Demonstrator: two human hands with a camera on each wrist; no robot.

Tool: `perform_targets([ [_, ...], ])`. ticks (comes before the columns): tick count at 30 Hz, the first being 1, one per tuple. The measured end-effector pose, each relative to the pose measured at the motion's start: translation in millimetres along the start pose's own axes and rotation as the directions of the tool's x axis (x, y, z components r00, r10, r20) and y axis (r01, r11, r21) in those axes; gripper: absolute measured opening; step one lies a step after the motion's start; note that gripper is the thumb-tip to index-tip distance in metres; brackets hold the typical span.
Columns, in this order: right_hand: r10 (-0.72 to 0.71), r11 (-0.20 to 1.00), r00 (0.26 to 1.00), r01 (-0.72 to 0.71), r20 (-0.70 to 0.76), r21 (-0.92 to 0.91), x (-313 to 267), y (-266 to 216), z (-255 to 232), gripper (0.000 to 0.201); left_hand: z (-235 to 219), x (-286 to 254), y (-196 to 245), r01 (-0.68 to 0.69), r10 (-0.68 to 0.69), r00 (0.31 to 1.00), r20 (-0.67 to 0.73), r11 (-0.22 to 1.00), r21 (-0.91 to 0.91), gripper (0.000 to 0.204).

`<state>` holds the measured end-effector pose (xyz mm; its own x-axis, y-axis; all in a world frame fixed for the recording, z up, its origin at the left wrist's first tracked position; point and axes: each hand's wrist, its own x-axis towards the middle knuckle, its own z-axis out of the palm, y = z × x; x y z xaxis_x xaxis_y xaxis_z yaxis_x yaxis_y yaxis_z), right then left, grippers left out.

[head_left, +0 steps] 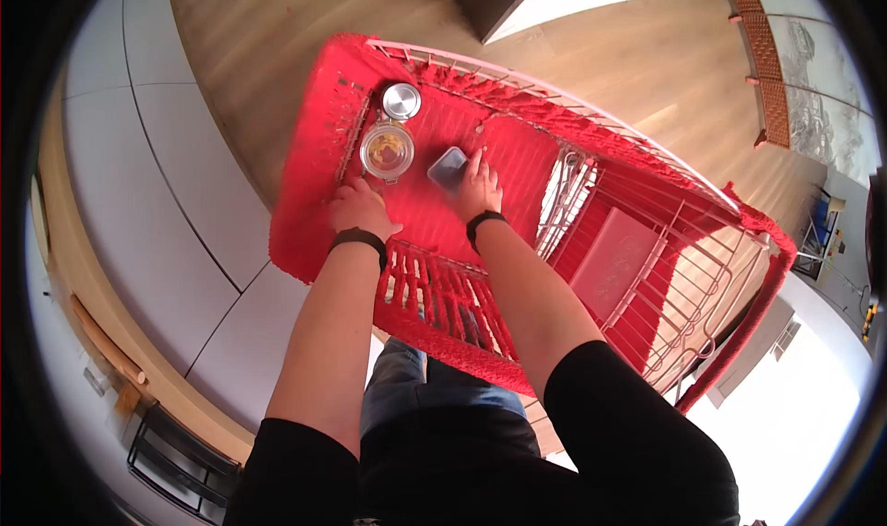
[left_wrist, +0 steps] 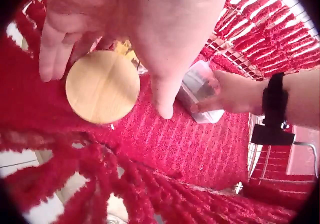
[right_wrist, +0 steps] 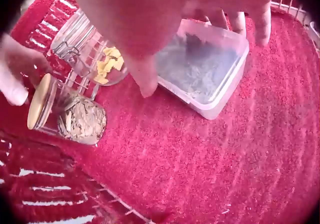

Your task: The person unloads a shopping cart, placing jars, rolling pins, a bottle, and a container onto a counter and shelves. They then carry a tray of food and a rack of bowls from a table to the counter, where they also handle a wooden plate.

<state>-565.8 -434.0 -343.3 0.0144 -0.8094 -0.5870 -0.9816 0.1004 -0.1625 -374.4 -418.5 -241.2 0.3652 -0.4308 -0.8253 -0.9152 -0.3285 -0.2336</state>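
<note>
In the head view my left hand [head_left: 363, 210] reaches into the red-lined cart [head_left: 309, 166] below a clear jar with yellow pieces [head_left: 386, 152]. The left wrist view shows its fingers and thumb spread around, with a gap at the thumb, a round wooden lid [left_wrist: 102, 87]. That lid tops a glass jar of brown chips [right_wrist: 82, 120], which looks tilted in the right wrist view. My right hand [head_left: 479, 192] grips a translucent plastic box [right_wrist: 200, 66] with a dark top, thumb at one corner and fingers along the far side.
A silver-lidded container [head_left: 402, 101] stands at the cart's far end, above the clear jar. Wire bars and a pink panel [head_left: 617, 258] are at the right. White cabinets [head_left: 185, 184] flank the cart on the left, and its red padded rim [head_left: 453, 364] runs close to the body.
</note>
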Motion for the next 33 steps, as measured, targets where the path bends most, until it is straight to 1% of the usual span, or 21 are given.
perform_targets([
  [1, 0.007, 1.000, 1.000, -0.007, 0.014, 0.005, 5.0, -0.3, 1.3, 0.126, 1.7, -2.9, 0.4, 0.025, -0.026, 1.000, -0.011, 0.997, -0.072, 0.098],
  [3, 0.095, 0.990, 0.977, -0.112, 0.189, 0.085, 13.9, -0.9, -2.1, 0.125, 17.0, 5.7, -1.9, 0.010, -0.015, 0.999, -0.039, 0.993, -0.116, 0.099],
  [7, 0.118, 0.987, 0.975, -0.136, 0.190, 0.085, 10.4, 8.1, 1.7, 0.125, 25.5, 7.9, -11.1, -0.079, 0.043, 0.988, -0.148, 0.966, -0.245, 0.099],
  [8, 0.130, 0.986, 0.980, -0.143, 0.152, 0.080, 6.7, 11.3, 3.9, 0.112, 28.8, 11.8, -10.7, -0.078, 0.042, 0.988, -0.149, 0.965, -0.252, 0.099],
  [11, 0.078, 0.981, 0.969, -0.117, 0.236, 0.156, 0.3, 29.5, 8.0, 0.097, 36.1, 15.8, -9.4, -0.045, 0.002, 0.989, -0.151, 0.959, -0.281, 0.099],
  [12, 0.058, 0.981, 0.974, -0.096, 0.219, 0.168, -2.8, 34.2, 9.6, 0.091, 35.7, 15.8, -8.0, -0.052, 0.010, 0.987, -0.159, 0.963, -0.265, 0.092],
  [13, 0.049, 0.982, 0.975, -0.087, 0.219, 0.168, -2.5, 42.3, 12.1, 0.091, 30.1, 13.1, -6.4, -0.060, 0.017, 0.985, -0.171, 0.966, -0.251, 0.084],
  [15, -0.041, 0.979, 0.933, -0.035, 0.357, 0.202, -1.7, 60.0, 17.0, 0.097, 17.9, -2.5, -5.8, -0.075, 0.026, 0.978, -0.205, 0.970, -0.233, 0.081],
  [17, -0.067, 0.978, 0.938, -0.006, 0.340, 0.209, -11.3, 64.1, 11.0, 0.102, 11.8, -11.2, -12.0, -0.090, 0.037, 0.970, -0.241, 0.973, -0.212, 0.077],
  [19, -0.028, 0.983, 0.988, -0.001, 0.152, 0.183, -25.7, 65.5, 1.8, 0.104, 6.8, -17.7, -21.2, -0.143, 0.108, 0.982, -0.157, 0.961, -0.237, 0.084],
  [20, -0.040, 0.974, 0.992, 0.013, 0.116, 0.224, -25.8, 73.4, 4.7, 0.107, -4.2, -30.6, -26.4, -0.135, 0.096, 0.981, -0.169, 0.960, -0.243, 0.084],
  [21, -0.058, 0.974, 0.993, 0.033, 0.107, 0.225, -26.7, 81.5, 6.3, 0.107, -13.3, -48.1, -34.3, -0.198, 0.155, 0.974, -0.162, 0.935, -0.293, 0.086],
  [22, -0.036, 0.941, 0.988, -0.017, 0.152, 0.337, -27.3, 87.1, 5.0, 0.111, -23.2, -66.5, -43.0, -0.258, 0.213, 0.963, -0.164, 0.903, -0.342, 0.087],
  [23, -0.027, 0.918, 0.986, -0.041, 0.167, 0.394, -32.2, 87.4, -2.7, 0.111, -27.6, -83.4, -53.2, -0.245, 0.191, 0.965, -0.181, 0.904, -0.351, 0.087],
  [25, -0.058, 0.828, 0.982, -0.052, 0.178, 0.558, -40.6, 92.9, -12.7, 0.108, -33.2, -121.7, -80.0, -0.421, 0.261, 0.884, -0.388, 0.807, -0.415, 0.089],
  [27, -0.083, 0.736, 0.994, 0.016, 0.068, 0.677, -50.6, 95.7, -19.9, 0.095, -49.0, -170.2, -112.6, -0.455, 0.264, 0.865, -0.426, 0.768, -0.450, 0.086],
  [28, -0.160, 0.609, 0.987, 0.100, -0.001, 0.787, -49.3, 100.6, -18.2, 0.087, -52.9, -194.5, -132.2, -0.492, 0.262, 0.841, -0.474, 0.737, -0.464, 0.085],
  [29, -0.135, 0.584, 0.991, 0.093, -0.016, 0.807, -71.7, 82.4, -54.4, 0.079, -52.4, -218.2, -153.7, -0.525, 0.253, 0.814, -0.524, 0.707, -0.474, 0.084],
  [30, -0.154, 0.579, 0.988, 0.076, 0.017, 0.812, -68.8, 91.8, -56.6, 0.072, -46.8, -240.9, -175.5, -0.548, 0.221, 0.777, -0.589, 0.699, -0.460, 0.082],
  [31, -0.200, 0.441, 0.979, 0.058, 0.035, 0.896, -86.0, 79.9, -82.7, 0.067, -44.4, -265.8, -198.4, -0.517, 0.155, 0.775, -0.613, 0.713, -0.474, 0.082],
  [33, -0.190, 0.341, 0.978, 0.146, -0.084, 0.929, -111.9, 69.8, -109.6, 0.065, -34.8, -321.2, -242.6, -0.450, 0.051, 0.836, -0.546, 0.633, -0.630, 0.082],
])
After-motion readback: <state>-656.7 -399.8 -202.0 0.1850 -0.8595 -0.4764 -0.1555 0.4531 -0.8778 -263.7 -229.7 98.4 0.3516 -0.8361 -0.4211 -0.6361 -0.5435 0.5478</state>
